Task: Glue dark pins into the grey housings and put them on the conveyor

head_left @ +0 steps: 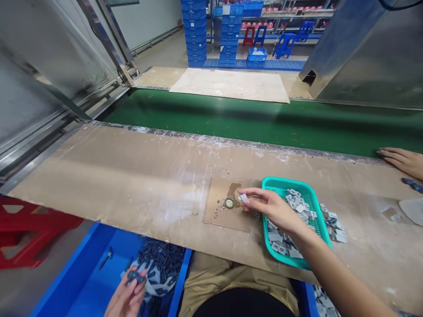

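My right hand [274,209] pinches a small light-grey plastic piece [243,197] over a cardboard square [228,222] on the bench. Just left of those fingertips sits a small round bottle-cap-like dish [229,203], with wet drops scattered about it. Under my right forearm stands a turquoise basket [291,181] of similar grey pieces. At lower left, my left hand [127,296] is closed on a small dark plastic part [135,276], above a blue bin [89,251]. Many dark parts [161,255] and a clear plastic bag lie in that bin.
Beyond the bench runs a green conveyor belt [205,115]. Another person's hand [405,162] rests at its right edge, near dark parts [413,185]. Loose grey pieces [335,226] lie right of the basket. A red stool [36,229] stands at left; blue crates [194,33] are stacked behind.
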{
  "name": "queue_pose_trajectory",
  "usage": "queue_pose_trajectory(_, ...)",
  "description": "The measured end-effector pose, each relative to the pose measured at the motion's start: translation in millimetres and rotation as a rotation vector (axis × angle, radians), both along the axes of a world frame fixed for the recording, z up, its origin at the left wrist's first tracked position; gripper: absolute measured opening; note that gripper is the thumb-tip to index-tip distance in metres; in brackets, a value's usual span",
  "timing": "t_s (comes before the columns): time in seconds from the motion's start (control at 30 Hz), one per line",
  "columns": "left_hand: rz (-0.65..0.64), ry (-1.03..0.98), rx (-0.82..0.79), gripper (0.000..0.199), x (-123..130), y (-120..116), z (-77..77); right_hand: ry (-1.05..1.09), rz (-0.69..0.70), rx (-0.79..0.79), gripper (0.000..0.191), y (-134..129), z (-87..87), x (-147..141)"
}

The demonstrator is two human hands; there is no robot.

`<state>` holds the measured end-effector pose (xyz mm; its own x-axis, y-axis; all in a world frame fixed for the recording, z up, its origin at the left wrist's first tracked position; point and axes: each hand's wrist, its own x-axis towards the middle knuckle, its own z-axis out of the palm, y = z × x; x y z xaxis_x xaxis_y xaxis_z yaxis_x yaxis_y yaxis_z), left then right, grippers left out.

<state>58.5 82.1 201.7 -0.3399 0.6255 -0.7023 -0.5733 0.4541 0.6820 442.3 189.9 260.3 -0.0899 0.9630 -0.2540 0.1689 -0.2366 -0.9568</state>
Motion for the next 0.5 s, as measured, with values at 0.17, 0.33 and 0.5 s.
queue_pose_trajectory(0.17,-0.034,-0.027,0.041,0.05,39.1,12.8,9.7,-0.446,0.009,0.35,0.027,9.9,-24.1,-15.1)
queue_pose_trajectory(0.33,-0.228,-0.13,0.118,0.048,72.2,20.3,13.4,-0.667,0.16,0.516,0.025,4.9,-37.4,-17.1)
queue_pose_trajectory(0.5,-0.31,-0.17,0.163,0.046,98.2,26.3,12.7,-0.771,0.247,0.555,0.026,3.3,-45.1,-17.6)
